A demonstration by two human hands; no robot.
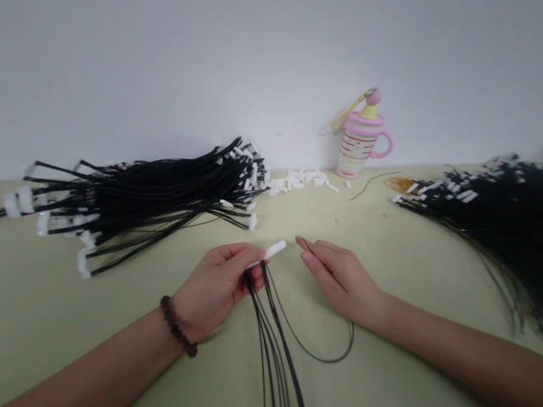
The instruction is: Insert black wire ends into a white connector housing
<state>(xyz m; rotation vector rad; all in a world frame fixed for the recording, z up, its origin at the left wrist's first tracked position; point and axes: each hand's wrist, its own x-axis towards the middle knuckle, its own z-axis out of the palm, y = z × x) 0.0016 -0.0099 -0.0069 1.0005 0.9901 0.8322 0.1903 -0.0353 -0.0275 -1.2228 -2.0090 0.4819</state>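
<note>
at centre, a slim white plastic-looking strip (276, 249) is pinched by the fingers of the left hand (223, 274), its two-o'clock end presumably bared for access, while a thin black wire (331, 361) is grasped by the right hand (345, 277).

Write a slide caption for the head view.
Left hand holds a white strip and black wires; right hand pinches one thin wire.

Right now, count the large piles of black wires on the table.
2. The left pile lies near the wall; the right pile runs out of the picture. Wires hanging from the left hand are not counted; piles beyond the frame would be hidden.
</note>
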